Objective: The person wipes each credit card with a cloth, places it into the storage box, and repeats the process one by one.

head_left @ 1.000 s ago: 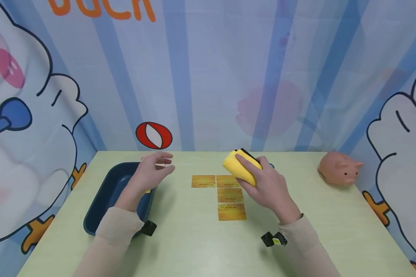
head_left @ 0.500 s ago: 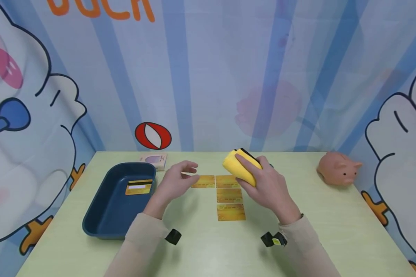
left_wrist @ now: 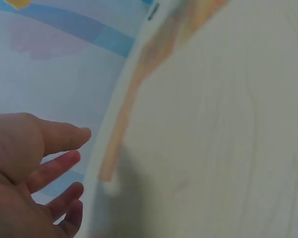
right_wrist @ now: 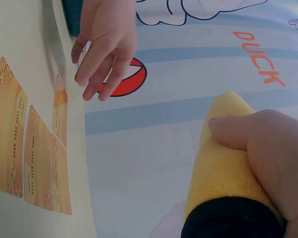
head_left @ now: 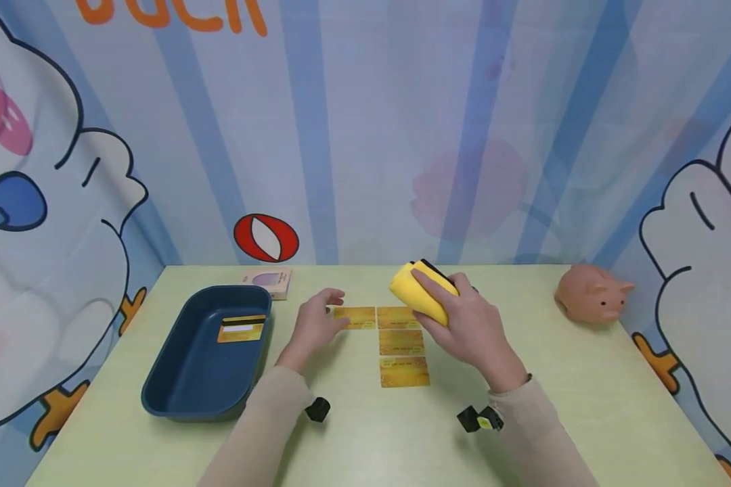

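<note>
My right hand (head_left: 472,328) grips a yellow fuzzy item with a black edge (head_left: 417,294), held above the table; its exact kind is unclear. In the right wrist view the thumb presses along the yellow fuzzy side (right_wrist: 223,163). Several gold bank cards lie on the table: a left card (head_left: 357,318) and a column of a top card (head_left: 396,316), a middle card (head_left: 401,343) and a bottom card (head_left: 405,372). My left hand (head_left: 313,328) hovers at the left card's outer end, fingers loosely bent around nothing. Whether its thumb touches the card cannot be told.
To the left stands a dark blue tray (head_left: 176,402), with another gold card (head_left: 241,329) showing a black stripe inside. Behind it lies a small pale box (head_left: 274,281). A pink piggy bank (head_left: 592,295) sits at the far right. A printed curtain (head_left: 378,135) hangs behind the table.
My left hand has moved right from above the tray to the left card, uncovering the striped card and the pale box. The right hand stays with the yellow item.
</note>
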`<state>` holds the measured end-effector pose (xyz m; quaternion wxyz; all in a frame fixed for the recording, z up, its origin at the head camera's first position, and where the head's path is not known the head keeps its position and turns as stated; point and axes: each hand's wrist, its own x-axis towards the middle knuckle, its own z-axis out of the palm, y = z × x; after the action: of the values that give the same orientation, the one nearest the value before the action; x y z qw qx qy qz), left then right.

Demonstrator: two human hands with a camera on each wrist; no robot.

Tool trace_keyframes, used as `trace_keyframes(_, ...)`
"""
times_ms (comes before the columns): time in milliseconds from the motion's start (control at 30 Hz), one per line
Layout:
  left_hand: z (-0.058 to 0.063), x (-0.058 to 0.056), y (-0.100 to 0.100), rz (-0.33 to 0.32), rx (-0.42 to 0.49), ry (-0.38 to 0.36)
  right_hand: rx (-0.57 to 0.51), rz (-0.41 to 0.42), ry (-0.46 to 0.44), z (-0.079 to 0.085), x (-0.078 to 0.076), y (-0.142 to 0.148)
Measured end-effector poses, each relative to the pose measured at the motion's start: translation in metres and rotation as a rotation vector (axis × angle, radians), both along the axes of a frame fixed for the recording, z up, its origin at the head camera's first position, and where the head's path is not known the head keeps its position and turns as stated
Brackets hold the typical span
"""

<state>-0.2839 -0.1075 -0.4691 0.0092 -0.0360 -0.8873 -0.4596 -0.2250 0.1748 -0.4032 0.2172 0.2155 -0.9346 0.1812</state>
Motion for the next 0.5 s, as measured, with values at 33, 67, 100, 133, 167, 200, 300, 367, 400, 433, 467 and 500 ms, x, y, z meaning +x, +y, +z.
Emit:
trace_keyframes(33,-0.004,-0.002,0.0,0.001,-0.02,0.006,0.0,0.001,-0.001,0.0,0.0,0.0)
trace_keyframes(67,-0.007,-0.004,0.0,0.003,-0.038,0.004,0.002,0.001,-0.002,0.0,0.0,0.0)
trace_keyframes(100,-0.01,-0.006,0.0,0.004,-0.056,0.0,0.001,0.001,-0.002,0.0,0.0,0.0)
trace_keyframes(133,-0.012,-0.007,0.0,0.006,-0.073,-0.006,0.002,0.001,-0.002,-0.001,0.0,-0.001)
trace_keyframes(167,-0.014,-0.008,0.0,0.004,-0.088,-0.015,0.002,0.001,-0.002,-0.001,-0.001,-0.001)
trace_keyframes(200,-0.015,-0.008,0.0,0.004,-0.101,-0.024,0.002,0.001,-0.001,-0.001,-0.001,-0.001)
trace_keyframes(300,-0.017,-0.009,0.001,-0.001,-0.133,-0.029,0.003,-0.001,0.002,-0.002,-0.001,-0.001)
trace_keyframes(367,-0.018,-0.01,0.002,-0.006,-0.153,-0.024,0.004,-0.002,0.004,-0.002,-0.001,0.0)
trace_keyframes(400,-0.018,-0.01,0.002,-0.005,-0.16,-0.021,0.006,-0.002,0.004,-0.002,-0.001,0.0)
trace_keyframes(433,-0.019,-0.01,0.002,-0.005,-0.163,-0.018,0.008,-0.001,0.005,-0.003,-0.001,0.0)
trace_keyframes(467,-0.019,-0.01,0.001,-0.005,-0.167,-0.015,0.009,-0.001,0.005,-0.003,-0.002,0.0)
trace_keyframes(500,-0.02,-0.01,0.001,-0.003,-0.169,-0.012,0.01,-0.002,0.004,-0.003,-0.002,0.0)
